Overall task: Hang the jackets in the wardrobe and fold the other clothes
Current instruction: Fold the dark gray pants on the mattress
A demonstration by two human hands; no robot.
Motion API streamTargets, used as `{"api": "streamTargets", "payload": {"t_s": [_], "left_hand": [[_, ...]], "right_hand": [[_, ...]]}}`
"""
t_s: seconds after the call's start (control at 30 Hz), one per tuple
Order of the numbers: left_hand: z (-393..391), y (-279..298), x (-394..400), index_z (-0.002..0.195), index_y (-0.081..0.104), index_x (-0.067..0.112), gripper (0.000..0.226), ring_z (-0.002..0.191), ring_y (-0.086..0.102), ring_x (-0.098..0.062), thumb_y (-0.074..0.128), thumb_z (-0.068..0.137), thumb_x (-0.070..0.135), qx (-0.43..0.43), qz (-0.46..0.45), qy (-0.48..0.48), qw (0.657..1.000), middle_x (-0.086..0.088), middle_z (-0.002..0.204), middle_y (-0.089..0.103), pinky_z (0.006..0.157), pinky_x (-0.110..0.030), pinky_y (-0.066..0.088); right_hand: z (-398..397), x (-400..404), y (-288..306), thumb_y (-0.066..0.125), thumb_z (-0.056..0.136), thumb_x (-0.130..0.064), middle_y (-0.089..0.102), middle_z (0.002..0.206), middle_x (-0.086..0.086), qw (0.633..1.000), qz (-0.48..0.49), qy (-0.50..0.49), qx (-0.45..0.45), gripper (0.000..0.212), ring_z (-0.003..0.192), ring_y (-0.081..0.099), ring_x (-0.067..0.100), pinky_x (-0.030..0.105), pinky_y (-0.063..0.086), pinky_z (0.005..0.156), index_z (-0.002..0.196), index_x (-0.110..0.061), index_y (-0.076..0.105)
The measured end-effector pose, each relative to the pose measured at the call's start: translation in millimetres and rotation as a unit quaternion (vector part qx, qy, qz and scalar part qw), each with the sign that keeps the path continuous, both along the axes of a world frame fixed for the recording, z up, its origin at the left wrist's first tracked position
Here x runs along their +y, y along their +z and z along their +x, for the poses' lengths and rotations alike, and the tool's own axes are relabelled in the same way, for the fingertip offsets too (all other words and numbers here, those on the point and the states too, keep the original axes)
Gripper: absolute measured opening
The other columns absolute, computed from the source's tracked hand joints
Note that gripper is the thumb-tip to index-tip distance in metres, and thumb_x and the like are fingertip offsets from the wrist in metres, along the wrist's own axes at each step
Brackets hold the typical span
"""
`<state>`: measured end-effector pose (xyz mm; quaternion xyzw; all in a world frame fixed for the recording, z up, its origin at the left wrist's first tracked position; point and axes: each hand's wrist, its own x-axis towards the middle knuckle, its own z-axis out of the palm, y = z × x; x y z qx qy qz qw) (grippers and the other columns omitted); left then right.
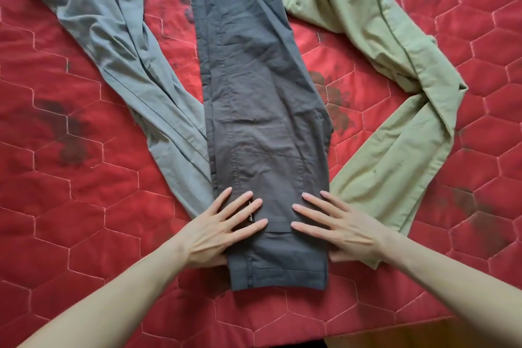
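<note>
Charcoal woven trousers [262,110], creased; left hand [223,232], right hand [339,227] pressing flat.

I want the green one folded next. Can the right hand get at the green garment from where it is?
Probably yes. The right hand lies flat on the dark grey trousers, and the green garment lies uncovered just beside it on the quilt.

Dark grey trousers [254,87] in the middle, pale grey-blue garment [113,37] left, light olive-green garment [381,65] right, on a red quilt [70,220] with hexagon stitching and dark floral prints.
</note>
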<state>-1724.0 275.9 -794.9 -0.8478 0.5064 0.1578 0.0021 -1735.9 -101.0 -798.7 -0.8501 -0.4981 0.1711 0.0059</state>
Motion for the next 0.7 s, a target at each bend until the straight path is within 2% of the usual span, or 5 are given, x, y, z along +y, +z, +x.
{"api": "streamTargets", "payload": {"t_s": [0.23,0.47,0.53,0.6,0.7], "left_hand": [[-8,3,-9,0.166,0.014,0.03,0.089,0.158,0.003,-0.044,0.049,0.093,0.068,0.042,-0.033,0.038,0.998,-0.018,0.172,0.008,0.122,-0.068,0.017],[-4,7,-9,0.165,0.019,0.02,0.078,0.159,0.015,-0.021,0.041,0.091,0.025,0.155,-0.13,0.046,0.978,-0.001,0.172,0.019,0.128,-0.042,0.012],[-11,15,-17,0.157,0.041,0.023,0.058,0.149,0.039,-0.014,0.052,0.101,0.031,0.224,-0.234,0.154,0.933,0.004,0.161,0.044,0.122,-0.031,0.03],[-19,25,-30,0.128,0.062,0.029,0.026,0.114,0.068,-0.013,0.054,0.106,0.04,0.237,-0.315,0.308,0.866,0.007,0.125,0.071,0.097,-0.025,0.051],[-11,34,-49,0.084,0.063,0.016,0.057,0.072,0.069,-0.018,0.038,0.104,0.063,0.225,-0.275,0.491,0.795,0.001,0.077,0.072,0.067,-0.038,0.054]], "right_hand": [[-8,18,-7,0.047,0.098,-0.025,0.026,0.17,0.005,0.997,0.063,-0.047,-0.026,0.066,0.156,0.024,0.033,0.052,0.028,0.121,0.161,-0.029,0.033],[2,11,6,0.041,0.11,-0.039,0.062,0.145,-0.002,0.949,0.229,-0.184,0.112,0.045,0.139,0.053,0.014,0.027,0.039,0.115,0.138,-0.012,0.064],[2,17,11,0.047,0.106,-0.044,0.077,0.115,0.0,0.921,0.273,-0.255,0.114,0.044,0.108,0.07,0.012,0.024,0.054,0.091,0.117,-0.012,0.074],[7,24,17,0.044,0.107,-0.051,0.07,0.072,-0.001,0.892,0.288,-0.332,0.102,0.045,0.061,0.062,0.015,0.031,0.047,0.054,0.086,-0.02,0.069],[18,33,26,0.045,0.104,-0.059,0.049,0.055,-0.015,0.832,0.312,-0.442,0.122,0.042,0.051,0.038,0.005,0.026,0.031,0.051,0.079,-0.027,0.053]]}}
